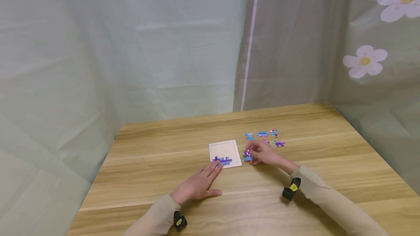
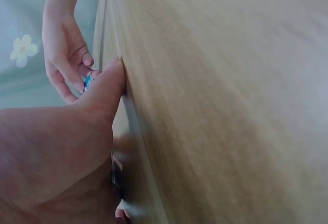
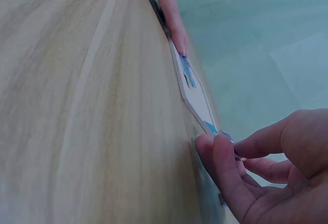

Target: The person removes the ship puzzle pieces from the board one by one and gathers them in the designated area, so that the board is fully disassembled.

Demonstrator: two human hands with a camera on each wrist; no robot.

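A square white puzzle tray lies on the wooden table with blue and purple jigsaw pieces along its near edge. My left hand lies fairly flat, its straight fingertips on those pieces and the tray's near left corner. Just right of the tray, my right hand pinches a purple and blue jigsaw piece between thumb and fingers. In the right wrist view, the blue part of this piece shows past the fingertips. Fingers hide much of it, so I cannot tell whether it is one piece or two joined.
Beyond the right hand lie several loose jigsaw pieces, blue ones farther back and purple and pink ones nearer. Pale curtains enclose the table at its back and sides.
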